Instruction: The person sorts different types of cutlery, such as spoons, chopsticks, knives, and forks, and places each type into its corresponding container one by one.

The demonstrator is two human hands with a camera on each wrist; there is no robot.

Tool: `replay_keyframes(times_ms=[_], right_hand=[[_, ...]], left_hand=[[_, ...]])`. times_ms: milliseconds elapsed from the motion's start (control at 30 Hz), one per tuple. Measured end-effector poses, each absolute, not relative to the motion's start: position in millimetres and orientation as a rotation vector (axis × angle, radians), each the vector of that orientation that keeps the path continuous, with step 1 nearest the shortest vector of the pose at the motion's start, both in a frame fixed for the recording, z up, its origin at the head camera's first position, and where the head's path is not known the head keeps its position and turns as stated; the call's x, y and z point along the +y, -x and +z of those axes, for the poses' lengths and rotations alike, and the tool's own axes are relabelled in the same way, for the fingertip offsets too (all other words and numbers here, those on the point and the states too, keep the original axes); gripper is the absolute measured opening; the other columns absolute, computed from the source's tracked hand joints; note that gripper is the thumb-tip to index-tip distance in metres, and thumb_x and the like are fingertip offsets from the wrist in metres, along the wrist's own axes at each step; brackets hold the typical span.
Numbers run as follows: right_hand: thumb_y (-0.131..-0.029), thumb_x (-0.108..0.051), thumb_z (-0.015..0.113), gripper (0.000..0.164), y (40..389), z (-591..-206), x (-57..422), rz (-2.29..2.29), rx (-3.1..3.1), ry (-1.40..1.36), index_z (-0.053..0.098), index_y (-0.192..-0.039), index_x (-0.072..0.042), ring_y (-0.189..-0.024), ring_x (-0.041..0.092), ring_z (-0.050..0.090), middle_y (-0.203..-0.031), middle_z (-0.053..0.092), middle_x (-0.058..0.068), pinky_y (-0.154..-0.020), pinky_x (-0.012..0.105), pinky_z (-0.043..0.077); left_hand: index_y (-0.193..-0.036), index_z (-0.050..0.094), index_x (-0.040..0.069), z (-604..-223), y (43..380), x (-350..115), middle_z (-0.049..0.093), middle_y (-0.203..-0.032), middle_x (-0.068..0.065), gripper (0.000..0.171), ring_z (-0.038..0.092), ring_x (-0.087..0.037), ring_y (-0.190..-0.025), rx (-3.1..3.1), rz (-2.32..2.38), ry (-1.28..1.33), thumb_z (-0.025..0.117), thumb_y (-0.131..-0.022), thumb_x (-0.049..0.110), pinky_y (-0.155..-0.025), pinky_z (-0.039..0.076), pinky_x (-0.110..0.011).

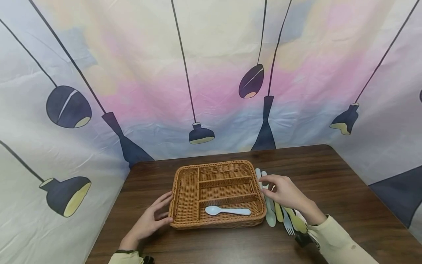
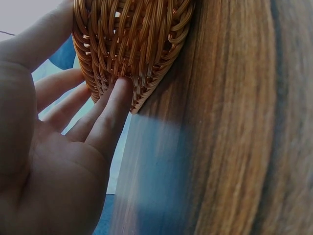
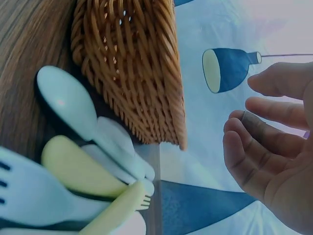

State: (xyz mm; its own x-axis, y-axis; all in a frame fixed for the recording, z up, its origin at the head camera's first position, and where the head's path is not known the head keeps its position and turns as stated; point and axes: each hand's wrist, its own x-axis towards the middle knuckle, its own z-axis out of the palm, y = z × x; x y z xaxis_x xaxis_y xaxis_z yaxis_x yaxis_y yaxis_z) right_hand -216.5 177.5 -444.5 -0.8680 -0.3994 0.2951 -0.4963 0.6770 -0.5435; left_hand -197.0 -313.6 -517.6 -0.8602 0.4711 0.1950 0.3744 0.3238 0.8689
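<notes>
A brown wicker basket (image 1: 185, 192) with dividers sits on the table. A pale blue spoon (image 1: 234, 211) lies in its front right compartment. My left hand (image 1: 152, 220) rests its straight fingers and thumb against the basket's left side; in the left wrist view fingertips touch the woven wall (image 2: 132, 44). My right hand (image 1: 287, 191) hovers by the right rim, above the plastic cutlery, fingers loosely bent; the right wrist view shows nothing between them. Beside the basket lie a pale green spoon (image 3: 68, 100), a light blue fork (image 1: 288, 222) and several yellow-green pieces (image 1: 298, 223).
The dark wood table (image 1: 227, 244) reaches back to a hanging cloth (image 1: 224, 91) printed with lamps. Cutlery is piled along the basket's right side, some pieces overlapping and partly hidden under my right hand and sleeve (image 1: 339, 238).
</notes>
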Motion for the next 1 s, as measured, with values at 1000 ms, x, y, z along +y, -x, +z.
replay_keyframes(times_ms=[1000], right_hand=[[-0.087,-0.014,0.072,0.025,219,-449,220,0.852,-2.735,-0.560,0.070,-0.112,-0.014,-0.074,0.003,0.059,-0.090,0.069,-0.007,-0.056,0.021,0.047]], left_hand=[[-0.150,0.035,0.002,-519,198,-315,0.019,-0.160,-0.016,0.070,0.029,0.008,-0.137,2.474,1.583,-0.792,0.069,-0.089,0.004,-0.097,0.051,-0.029]])
